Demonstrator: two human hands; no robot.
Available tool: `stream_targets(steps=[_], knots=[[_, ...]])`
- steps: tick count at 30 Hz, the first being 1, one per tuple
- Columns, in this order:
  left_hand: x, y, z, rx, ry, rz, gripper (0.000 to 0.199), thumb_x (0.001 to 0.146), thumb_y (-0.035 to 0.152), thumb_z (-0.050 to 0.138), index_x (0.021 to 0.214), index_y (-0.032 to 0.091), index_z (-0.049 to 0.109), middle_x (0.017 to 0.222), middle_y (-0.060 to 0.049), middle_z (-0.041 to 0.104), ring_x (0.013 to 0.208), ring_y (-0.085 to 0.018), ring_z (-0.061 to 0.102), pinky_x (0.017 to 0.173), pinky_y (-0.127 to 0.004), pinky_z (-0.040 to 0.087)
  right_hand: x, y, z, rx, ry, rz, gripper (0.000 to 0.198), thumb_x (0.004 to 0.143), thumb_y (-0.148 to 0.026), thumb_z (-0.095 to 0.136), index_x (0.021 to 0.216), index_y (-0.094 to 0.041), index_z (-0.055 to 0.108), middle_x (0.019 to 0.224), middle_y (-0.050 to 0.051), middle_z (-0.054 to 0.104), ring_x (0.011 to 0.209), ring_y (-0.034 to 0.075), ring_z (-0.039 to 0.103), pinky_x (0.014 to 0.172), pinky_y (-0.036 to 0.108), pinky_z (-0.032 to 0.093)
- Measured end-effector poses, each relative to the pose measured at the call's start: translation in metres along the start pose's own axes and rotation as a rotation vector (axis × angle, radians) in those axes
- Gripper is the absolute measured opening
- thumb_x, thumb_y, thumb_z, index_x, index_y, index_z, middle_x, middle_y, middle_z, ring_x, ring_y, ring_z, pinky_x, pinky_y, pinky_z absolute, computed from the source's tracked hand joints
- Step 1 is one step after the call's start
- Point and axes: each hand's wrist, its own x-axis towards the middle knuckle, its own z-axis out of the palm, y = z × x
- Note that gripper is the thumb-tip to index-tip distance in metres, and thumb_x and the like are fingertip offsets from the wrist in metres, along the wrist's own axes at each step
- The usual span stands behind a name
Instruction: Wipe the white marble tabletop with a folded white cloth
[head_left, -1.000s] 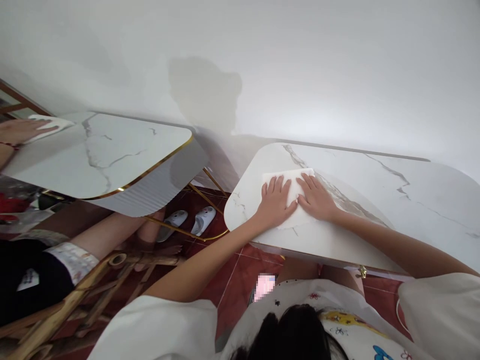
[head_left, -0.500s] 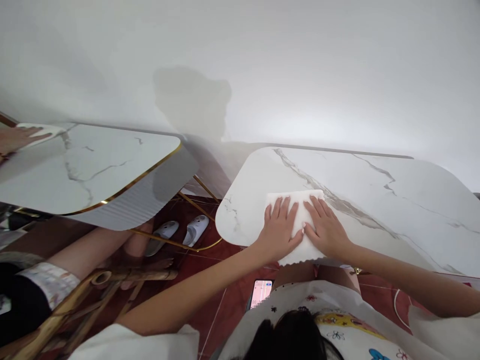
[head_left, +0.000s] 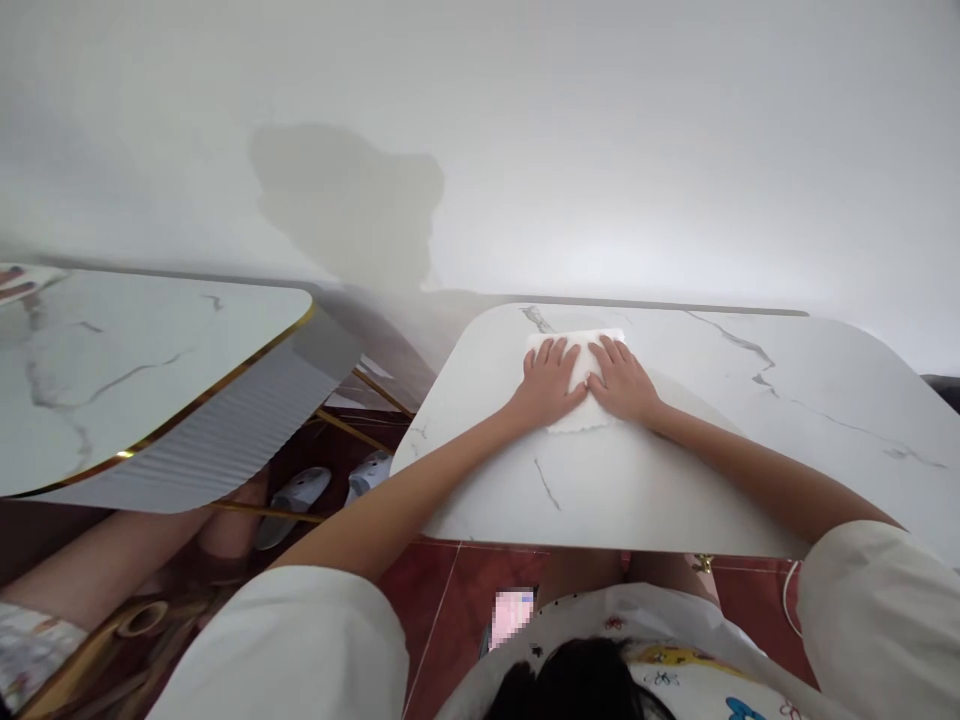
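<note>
A white cloth (head_left: 581,415) with a scalloped near edge lies flat on a white marble-patterned tabletop (head_left: 675,480), toward its far side. My left hand (head_left: 550,385) rests palm down on the cloth's left half, fingers spread and pointing at the wall. On the right half lies my right hand (head_left: 622,383), also flat with fingers apart. The two thumbs nearly meet at the middle of the cloth. Part of the cloth is hidden beneath both palms.
A wall (head_left: 600,150) rises behind the table. At left stands a second marble-patterned table (head_left: 165,350) with a gold edge; another person's fingers (head_left: 11,280) show at its far left. Below are slippers (head_left: 300,492), a wooden stool (head_left: 142,618) and a phone (head_left: 512,615).
Both hands have pushed the cloth away from the table's near edge toward the wall, staying flat on it. The view has shifted, and the other person's hand is now mostly out of frame.
</note>
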Motion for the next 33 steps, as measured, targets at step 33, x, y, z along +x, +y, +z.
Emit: stream_targets(steps=[33], knots=[[0.094,-0.011,0.019,0.021,0.053,-0.020,0.064,0.089,0.040,0.037,0.146,0.011,0.031,0.154,-0.017,0.027,0.142,-0.036,0.019,0.112,-0.053,0.016,0.071,0.060,0.003,-0.042,0.014,-0.010,0.056,0.094,-0.033,0.033,0.145,-0.010,0.034,0.153,0.014,0.030,0.139,0.031,0.027,0.111,0.046,0.028]])
